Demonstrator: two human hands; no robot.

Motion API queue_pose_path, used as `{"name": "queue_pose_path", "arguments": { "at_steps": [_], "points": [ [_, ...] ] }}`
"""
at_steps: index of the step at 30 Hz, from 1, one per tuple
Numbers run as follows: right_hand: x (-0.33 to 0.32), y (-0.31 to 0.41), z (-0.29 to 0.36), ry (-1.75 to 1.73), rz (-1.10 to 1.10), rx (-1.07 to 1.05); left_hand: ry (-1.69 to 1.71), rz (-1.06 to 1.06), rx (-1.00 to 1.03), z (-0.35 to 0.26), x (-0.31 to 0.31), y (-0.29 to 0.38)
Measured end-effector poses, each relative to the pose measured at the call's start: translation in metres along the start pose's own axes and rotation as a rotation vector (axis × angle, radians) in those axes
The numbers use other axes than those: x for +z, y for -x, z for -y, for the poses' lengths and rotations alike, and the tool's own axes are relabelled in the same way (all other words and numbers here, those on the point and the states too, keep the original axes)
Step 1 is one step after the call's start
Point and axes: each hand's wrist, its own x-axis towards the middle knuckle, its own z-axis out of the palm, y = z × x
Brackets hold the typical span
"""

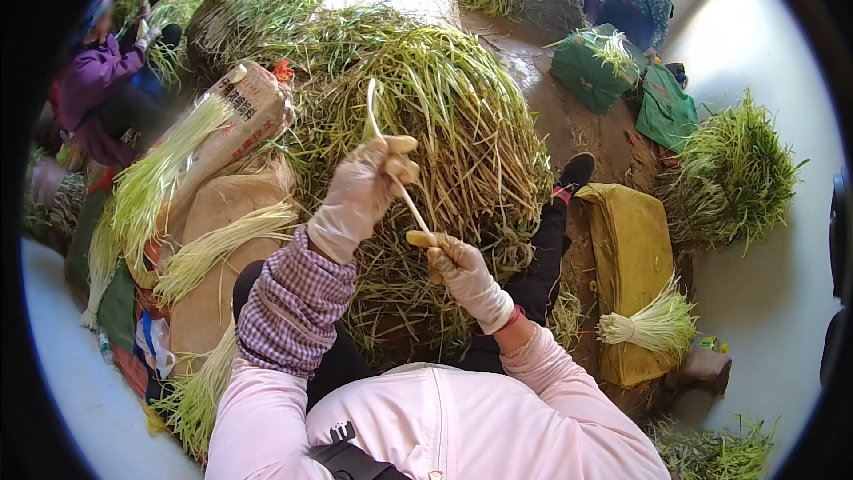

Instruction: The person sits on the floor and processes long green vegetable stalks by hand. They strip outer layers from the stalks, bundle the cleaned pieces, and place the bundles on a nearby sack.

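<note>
A single pale stalk [414, 208], probably a garlic or chive shoot, slants between my two gloved hands. My left hand [373, 190] pinches it near the middle, and its thin tip curves up beyond my fingers. Lower and to the right, my right hand [463, 273] grips the stalk's bottom end between thumb and fingers. Thin whitish gloves cover both hands; yellow tips show on the right thumb. Beyond them rises a large heap of long green stalks [440, 113], its brownish stem ends facing me. Loose leaves and husks [400, 307] lie beneath my hands.
At left, bundles of pale stalks [226, 247] rest on a tan sack [220, 213] and a printed sack [246, 113]. A tied bundle [650, 323] lies on a yellow wrapped block [630, 267] at right. People sit at upper left [100, 80] and upper right [650, 7].
</note>
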Motion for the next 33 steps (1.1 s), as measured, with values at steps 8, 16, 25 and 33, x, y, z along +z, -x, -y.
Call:
{"name": "queue_pose_path", "arguments": {
  "at_steps": [8,16,25,33],
  "points": [
    [-0.049,0.031,-0.066,1.383,0.351,0.353,0.292,0.016,0.245,-0.069,-0.034,0.001],
    [-0.091,-0.107,0.008,1.332,-0.398,-0.239,0.212,-0.069,0.138,-0.049,-0.022,0.000],
    [-0.134,-0.144,0.012,1.405,-0.552,-0.153,0.184,-0.076,0.086,-0.041,-0.030,0.001],
    [-0.087,-0.054,0.040,0.044,-0.428,0.060,0.100,-0.015,-0.005,-0.032,-0.026,0.003]
  ]
}}
